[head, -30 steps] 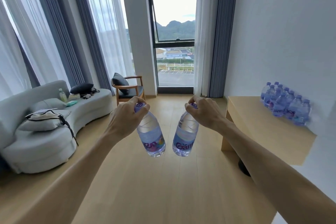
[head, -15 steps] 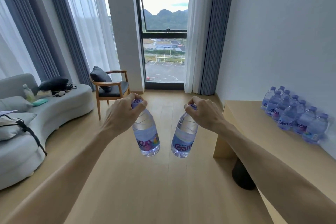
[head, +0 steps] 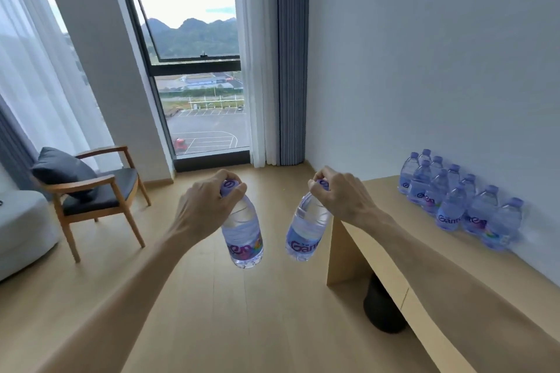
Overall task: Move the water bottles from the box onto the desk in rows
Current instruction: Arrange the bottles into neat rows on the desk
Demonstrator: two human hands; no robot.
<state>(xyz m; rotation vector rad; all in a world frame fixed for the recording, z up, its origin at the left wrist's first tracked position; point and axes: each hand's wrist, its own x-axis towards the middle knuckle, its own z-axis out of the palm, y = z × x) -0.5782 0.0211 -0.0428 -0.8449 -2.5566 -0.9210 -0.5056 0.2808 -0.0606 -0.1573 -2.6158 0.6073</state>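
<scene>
Here, each hand carries one bottle by the top, out in front over the pale wooden floor (head: 188, 312). The left hand (head: 204, 209) has its fingers (head: 233, 191) curled round the purple cap and neck of a clear plastic water bottle with a purple label (head: 242, 236), which hangs down with its base tipped slightly to the right. The right hand (head: 341, 195) grips the cap of a second clear plastic water bottle with a blue and purple label (head: 306, 233) the same way; this one hangs tilted, base toward the left, so the two bottoms lean near each other without touching. The second bottle hangs just beside the near end of the light wooden table (head: 454, 275) along the white wall on the right. A cluster of standing clear water bottles with purple caps (head: 454, 200) is set upright on the table against the wall, packed close in rows. A dark round object (head: 383, 306) sits on the floor under the table. At left stands a wooden armchair with a dark seat and cushion (head: 88, 191), beside the end of a pale grey sofa (head: 21, 227).
</scene>
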